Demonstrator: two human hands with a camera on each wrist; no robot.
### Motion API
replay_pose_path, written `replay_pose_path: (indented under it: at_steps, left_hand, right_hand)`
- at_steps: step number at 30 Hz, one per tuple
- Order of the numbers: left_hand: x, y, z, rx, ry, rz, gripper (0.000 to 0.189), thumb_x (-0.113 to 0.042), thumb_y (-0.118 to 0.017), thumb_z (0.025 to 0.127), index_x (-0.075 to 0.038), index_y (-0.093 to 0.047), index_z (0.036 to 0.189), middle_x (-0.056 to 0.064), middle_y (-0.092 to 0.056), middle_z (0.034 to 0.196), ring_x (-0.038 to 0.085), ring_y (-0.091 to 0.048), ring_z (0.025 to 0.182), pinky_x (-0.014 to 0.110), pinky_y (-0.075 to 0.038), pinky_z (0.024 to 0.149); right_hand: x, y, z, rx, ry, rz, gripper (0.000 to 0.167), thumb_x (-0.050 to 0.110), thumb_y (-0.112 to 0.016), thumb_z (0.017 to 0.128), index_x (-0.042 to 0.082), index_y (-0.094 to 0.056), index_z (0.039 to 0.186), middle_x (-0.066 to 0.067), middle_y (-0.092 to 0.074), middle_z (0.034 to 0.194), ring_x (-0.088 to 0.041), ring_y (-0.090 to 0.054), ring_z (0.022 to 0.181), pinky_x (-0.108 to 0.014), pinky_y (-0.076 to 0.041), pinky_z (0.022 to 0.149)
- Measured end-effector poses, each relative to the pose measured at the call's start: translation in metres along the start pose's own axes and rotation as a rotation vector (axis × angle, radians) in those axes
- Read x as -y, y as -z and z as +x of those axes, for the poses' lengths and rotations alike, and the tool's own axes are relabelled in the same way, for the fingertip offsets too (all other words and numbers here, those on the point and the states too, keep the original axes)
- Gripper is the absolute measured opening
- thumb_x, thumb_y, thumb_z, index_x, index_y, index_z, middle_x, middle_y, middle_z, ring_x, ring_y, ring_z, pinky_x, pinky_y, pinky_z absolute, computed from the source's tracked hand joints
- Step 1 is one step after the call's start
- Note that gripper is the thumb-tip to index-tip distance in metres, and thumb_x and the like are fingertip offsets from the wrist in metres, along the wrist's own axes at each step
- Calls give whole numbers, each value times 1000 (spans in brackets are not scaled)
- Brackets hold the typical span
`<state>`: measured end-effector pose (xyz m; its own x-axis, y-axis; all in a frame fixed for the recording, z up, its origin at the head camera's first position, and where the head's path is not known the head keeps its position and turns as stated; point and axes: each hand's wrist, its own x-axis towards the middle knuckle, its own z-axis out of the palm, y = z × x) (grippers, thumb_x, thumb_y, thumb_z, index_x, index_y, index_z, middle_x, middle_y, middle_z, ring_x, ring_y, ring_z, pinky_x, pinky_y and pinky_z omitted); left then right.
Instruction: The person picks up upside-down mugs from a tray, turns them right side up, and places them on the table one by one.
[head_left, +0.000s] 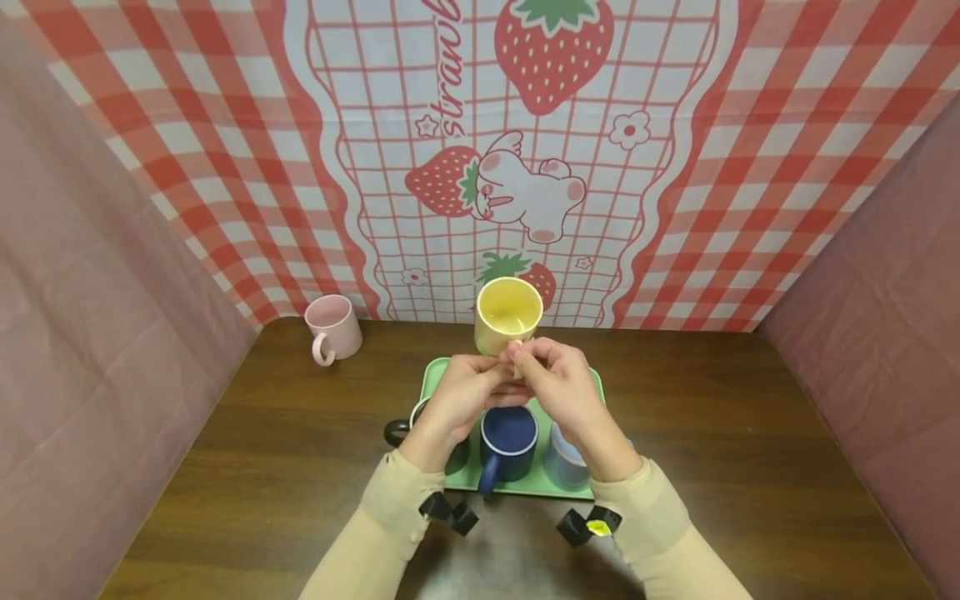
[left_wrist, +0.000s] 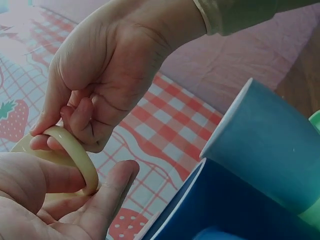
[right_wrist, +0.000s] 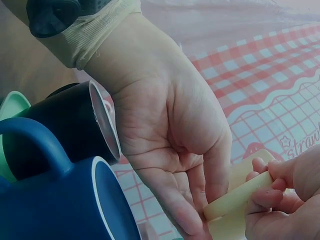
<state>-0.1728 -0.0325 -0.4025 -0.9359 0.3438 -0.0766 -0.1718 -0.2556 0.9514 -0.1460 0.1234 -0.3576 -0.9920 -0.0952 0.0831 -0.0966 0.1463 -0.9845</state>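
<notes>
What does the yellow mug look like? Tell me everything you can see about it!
The yellow mug is pale, round and smooth, shiny like glazed ceramic. Its open top faces the head camera, and nothing shows inside but a glint. Its curved handle is on the near side, pinched by the left hand and the right hand. The mug seems lifted above the table, in front of the strawberry cloth. Its bottom is hidden.

Long cream sleeves end in fine-ribbed cuffs. A blocky black camera sits at each wrist, the right one marked with a yellow patch.
</notes>
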Motion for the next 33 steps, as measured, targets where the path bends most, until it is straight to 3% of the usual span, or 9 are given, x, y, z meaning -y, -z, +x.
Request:
replay_pose_path:
  at_steps: [8, 12, 17, 22, 24, 29, 33]
  left_hand:
    - [-2, 5, 0, 42, -1, 129, 34, -14, -66, 110, 16, -74, 123, 26, -80, 102, 23, -81, 87, 42, -67, 84]
    - [-5, 6, -2, 30, -2, 202, 32, -14, -66, 108, 15, -75, 121, 26, -80, 101, 26, -81, 88, 43, -67, 84]
    - [-11, 8, -6, -6, -23, 283, 30, -13, -65, 108, 12, -75, 123, 24, -80, 101, 33, -81, 93, 42, -67, 84]
    - [-15, 13, -8, -37, -55, 351, 31, -14, -66, 110, 11, -73, 126, 25, -80, 103, 45, -79, 101, 42, -67, 85]
    - [-16, 17, -9, -47, -82, 435, 31, -15, -68, 109, 10, -74, 126, 22, -80, 103, 45, -79, 102, 41, -67, 84]
    - [-12, 28, -17, -66, -232, 785, 26, -20, -75, 103, -1, -80, 120, 9, -82, 106, 24, -81, 96, 37, -66, 84]
    - [-8, 37, -27, -47, -348, 974, 27, -22, -76, 102, -4, -82, 120, 7, -82, 114, 21, -80, 96, 40, -65, 87]
  right_hand:
    - [0, 4, 3, -24, 3, 20, 25, 13, -64, 112, -10, -76, 111, -18, -77, 108, -18, -67, 98, -24, -57, 84]
    - [1, 7, 4, -24, 7, 7, 26, 15, -65, 112, -9, -76, 113, -17, -77, 107, -15, -62, 88, -22, -53, 75]
    - [3, 14, 5, -24, 11, -25, 28, 18, -66, 112, -8, -77, 113, -9, -65, 83, -14, -45, 67, -25, -38, 59]
    - [4, 22, 8, -43, 15, -10, 30, 17, -65, 112, -10, -76, 113, -3, -52, 73, -15, -44, 67, -25, -36, 60]
    - [4, 26, 9, -51, 20, -1, 30, 17, -64, 112, -12, -76, 114, -3, -52, 73, -15, -45, 68, -25, -38, 61]
    - [5, 42, 10, -87, 17, 12, 33, 18, -65, 112, -14, -74, 116, -5, -59, 79, -13, -48, 71, -23, -42, 63]
    - [5, 59, 9, -132, 2, 15, 37, 20, -65, 112, -15, -72, 118, -3, -66, 89, -12, -51, 76, -20, -46, 65]
